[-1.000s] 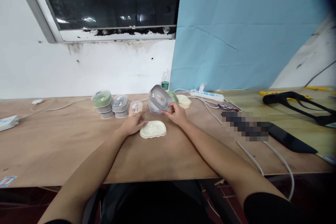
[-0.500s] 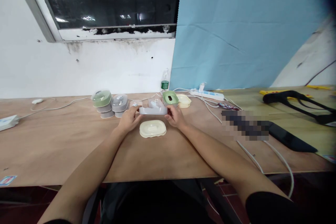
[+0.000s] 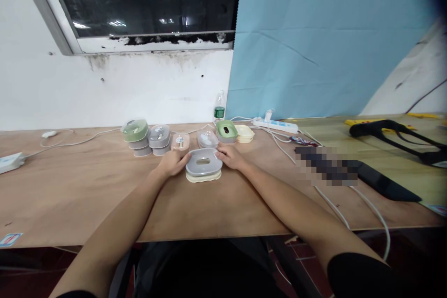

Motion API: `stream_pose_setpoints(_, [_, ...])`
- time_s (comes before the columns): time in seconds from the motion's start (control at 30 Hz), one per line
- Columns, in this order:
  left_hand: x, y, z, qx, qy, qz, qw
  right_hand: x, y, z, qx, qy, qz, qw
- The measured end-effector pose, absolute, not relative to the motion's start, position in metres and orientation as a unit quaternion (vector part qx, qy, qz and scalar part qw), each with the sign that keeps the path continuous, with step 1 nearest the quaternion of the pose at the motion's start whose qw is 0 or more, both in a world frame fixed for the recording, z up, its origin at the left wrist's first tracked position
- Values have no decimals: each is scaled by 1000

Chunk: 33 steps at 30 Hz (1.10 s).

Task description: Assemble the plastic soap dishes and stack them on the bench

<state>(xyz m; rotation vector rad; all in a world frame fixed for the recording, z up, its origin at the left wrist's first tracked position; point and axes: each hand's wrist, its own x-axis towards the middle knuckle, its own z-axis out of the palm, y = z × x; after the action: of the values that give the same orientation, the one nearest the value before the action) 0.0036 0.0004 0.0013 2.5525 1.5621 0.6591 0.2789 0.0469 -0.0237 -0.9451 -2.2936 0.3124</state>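
My left hand (image 3: 172,162) grips the left end of a grey plastic tray (image 3: 204,170), rounded at the corners and with an oval slot in its middle. At the tray's right end, my right hand (image 3: 229,156) holds it with the thumb on the rim. The tray faces up toward me, over a cream plastic dish (image 3: 204,179) on the table; only the dish's near edge shows. Whether the two touch, I cannot tell. Just behind my hands are a pink box (image 3: 180,140) and a clear-lidded box (image 3: 207,139).
Stacked grey boxes, one with a green top (image 3: 135,130), stand at the back left beside another grey stack (image 3: 159,137). At the back right are a green slotted box (image 3: 226,131), cream dishes (image 3: 244,133), a bottle (image 3: 220,107), a power strip (image 3: 275,125) and cables.
Both hands have tilted the grey tray from edge-on to face-up and brought it lower and nearer, over the cream dish, which it now mostly covers.
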Motion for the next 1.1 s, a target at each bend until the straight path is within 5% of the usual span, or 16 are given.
stream_pose_setpoints(0.27, [3, 4, -2, 843, 516, 121, 94, 275, 43, -19, -382, -889, 180, 179])
stream_pose_setpoints(0.47, [6, 5, -3, 828, 543, 98, 98, 272, 45, -20, -422, -878, 161, 160])
stream_pose_setpoints(0.83, [7, 3, 1, 818, 552, 98, 126, 272, 47, -24, -482, -777, 72, 399])
stream_pose_setpoints(1.1, [5, 3, -2, 827, 528, 135, 140, 273, 61, -42, -465, -811, 126, 332])
